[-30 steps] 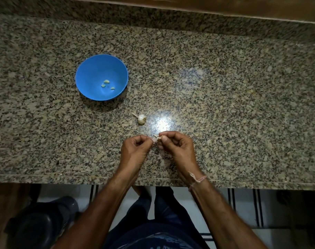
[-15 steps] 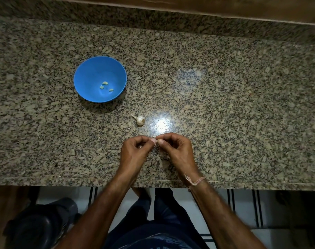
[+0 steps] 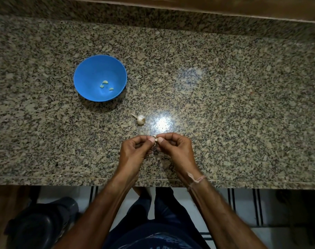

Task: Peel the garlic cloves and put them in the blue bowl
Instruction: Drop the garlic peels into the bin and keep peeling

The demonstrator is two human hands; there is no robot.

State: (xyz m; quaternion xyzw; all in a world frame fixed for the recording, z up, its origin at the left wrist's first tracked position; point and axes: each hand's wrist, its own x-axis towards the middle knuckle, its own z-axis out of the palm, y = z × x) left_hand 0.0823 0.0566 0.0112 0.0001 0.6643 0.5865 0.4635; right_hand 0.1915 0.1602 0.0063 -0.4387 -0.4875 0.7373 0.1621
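Garlic clove (image 3: pixel 155 139) pinched between left hand (image 3: pixel 135 151), right hand (image 3: pixel 176 150) thumbs.

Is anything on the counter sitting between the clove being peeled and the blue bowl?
Only the small white garlic bulb lies roughly along that line on the speckled granite counter. The clove, pinched by both hands, could pass above it to the blue plastic bowl.

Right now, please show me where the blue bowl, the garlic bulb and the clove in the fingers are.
blue bowl (image 3: pixel 92 72): head view, bare inner wall.
garlic bulb (image 3: pixel 140 119): head view, its round body.
clove (image 3: pixel 155 139): head view, the part showing between both thumbs.
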